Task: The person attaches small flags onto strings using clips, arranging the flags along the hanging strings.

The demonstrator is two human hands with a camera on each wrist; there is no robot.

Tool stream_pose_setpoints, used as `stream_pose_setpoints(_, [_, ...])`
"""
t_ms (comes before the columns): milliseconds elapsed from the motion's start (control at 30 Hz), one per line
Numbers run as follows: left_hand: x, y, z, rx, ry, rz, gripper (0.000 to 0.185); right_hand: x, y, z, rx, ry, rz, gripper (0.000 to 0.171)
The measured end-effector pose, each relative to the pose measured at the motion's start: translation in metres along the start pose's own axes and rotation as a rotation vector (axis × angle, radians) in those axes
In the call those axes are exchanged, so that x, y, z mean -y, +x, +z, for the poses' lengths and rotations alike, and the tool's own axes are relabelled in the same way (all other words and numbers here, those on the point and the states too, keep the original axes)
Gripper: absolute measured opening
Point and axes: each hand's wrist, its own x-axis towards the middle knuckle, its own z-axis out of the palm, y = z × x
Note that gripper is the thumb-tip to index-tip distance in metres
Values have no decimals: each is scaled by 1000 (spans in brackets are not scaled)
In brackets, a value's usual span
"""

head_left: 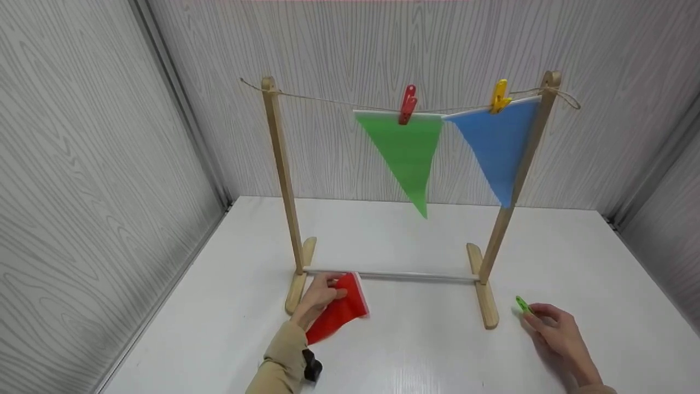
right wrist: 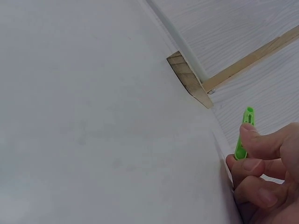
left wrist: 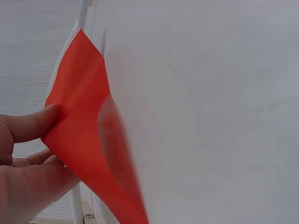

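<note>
A red pennant flag (head_left: 342, 312) with a white top edge is pinched between thumb and fingers of my left hand (head_left: 320, 298), low over the table near the stand's left foot. In the left wrist view the flag (left wrist: 86, 116) bends and hangs downward. My right hand (head_left: 560, 331) holds a green clothespin (head_left: 523, 305) to the right of the stand's right foot; the right wrist view shows the clothespin (right wrist: 245, 133) between thumb and fingers. From the string (head_left: 328, 100) hang a green pennant (head_left: 407, 148) under a red clothespin (head_left: 408, 104) and a blue pennant (head_left: 497, 142) under a yellow clothespin (head_left: 500, 97).
The wooden stand has a left post (head_left: 283, 175), a right post (head_left: 525, 180) and a pale crossbar (head_left: 404, 276) near the table. Its feet rest on the white table (head_left: 415, 339). Grey wood-grain panels (head_left: 328, 44) enclose the back and sides.
</note>
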Motion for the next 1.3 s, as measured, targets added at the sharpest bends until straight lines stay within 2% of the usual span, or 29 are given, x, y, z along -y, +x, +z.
stream_pose_setpoints(367, [0, 2, -2, 59, -122, 80, 38, -1, -1, 2, -35, -19, -1, 61])
stream_pose_setpoints(500, [0, 2, -3, 52, -152, 88, 38, 0, -1, 2, -37, -12, 0, 62])
stream_pose_setpoints(667, [0, 2, -2, -1, -177, 68, 39, 0, -1, 2, -45, -29, -9, 63])
stream_pose_setpoints(833, [0, 4, 2, -100, -192, 16, 40, 1, -1, 2, -44, -28, -2, 62])
stream_pose_setpoints(967, [0, 8, 3, -154, -183, -15, 37, 1, 0, 2, -34, -18, 13, 64])
stream_pose_setpoints(1167, [1, 10, 2, -188, -135, -2, 39, 1, 1, 4, -40, -10, 6, 64])
stream_pose_setpoints(1300, [2, 11, 2, -194, -149, 18, 44, 0, -1, 4, -52, -15, -20, 61])
